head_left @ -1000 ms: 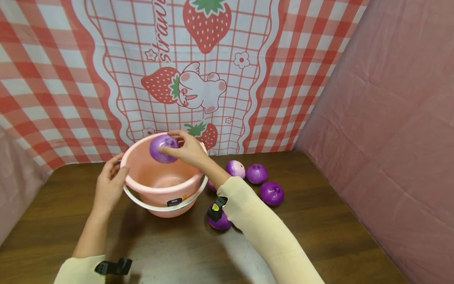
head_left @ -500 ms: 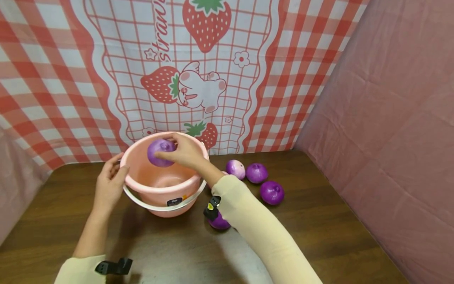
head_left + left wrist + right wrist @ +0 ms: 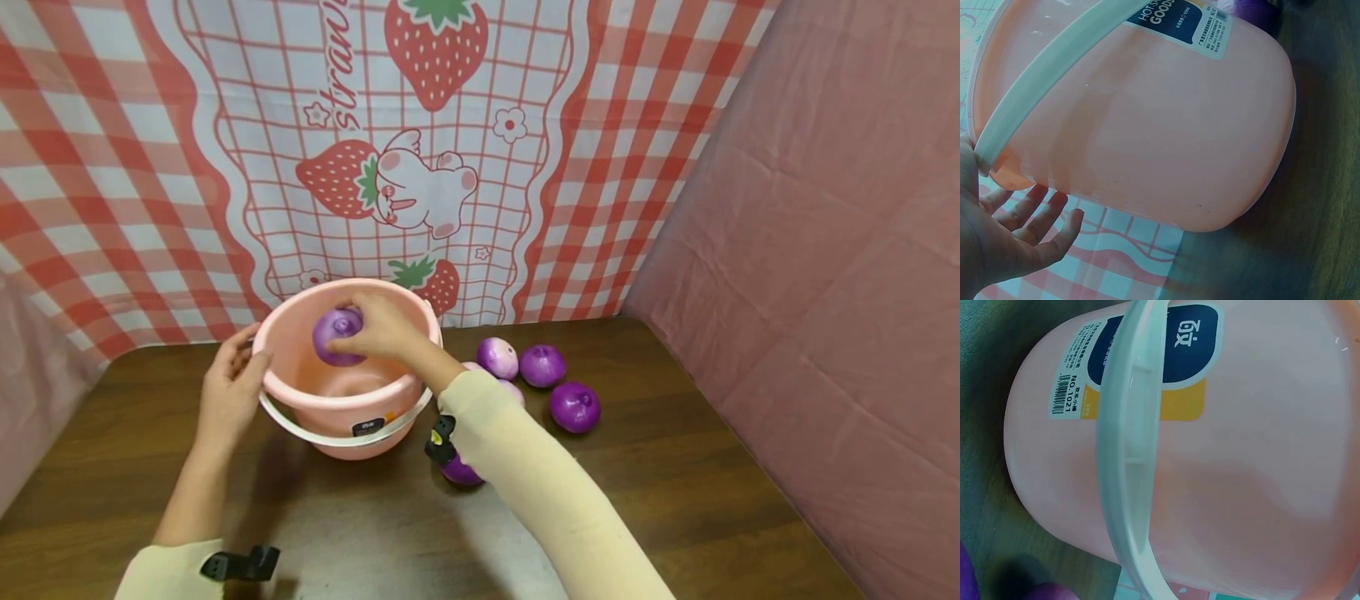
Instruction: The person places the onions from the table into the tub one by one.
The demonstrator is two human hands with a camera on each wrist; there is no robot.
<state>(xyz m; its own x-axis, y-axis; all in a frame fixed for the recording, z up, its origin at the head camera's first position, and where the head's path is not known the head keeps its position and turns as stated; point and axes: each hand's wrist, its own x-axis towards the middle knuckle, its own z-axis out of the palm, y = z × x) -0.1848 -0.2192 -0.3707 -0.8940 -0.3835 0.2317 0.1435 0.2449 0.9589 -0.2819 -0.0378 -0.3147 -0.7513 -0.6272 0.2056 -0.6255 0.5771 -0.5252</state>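
Observation:
A pink plastic bucket (image 3: 341, 402) stands upright on the wooden table, its white handle (image 3: 315, 435) hanging down at the front. My left hand (image 3: 231, 390) grips the bucket's left rim, with the fingers on the outer side, as the left wrist view shows at the bucket wall (image 3: 1147, 137). Inside the bucket's opening, my right hand (image 3: 382, 332) holds a purple onion (image 3: 333, 340) between thumb and fingers, above the floor of the bucket. In the right wrist view the bucket wall (image 3: 1222, 475) and handle (image 3: 1125, 456) block sight of that hand and onion.
Several purple onions lie right of the bucket, among them a pale one (image 3: 498, 357) and two darker ones (image 3: 543, 367) (image 3: 575, 407). Another onion (image 3: 461, 472) is partly behind my right wrist strap. A checked strawberry cloth (image 3: 450, 183) hangs behind the table.
My right hand has lowered the onion from the bucket's rim level down into its opening. My left hand and the bucket have stayed in place.

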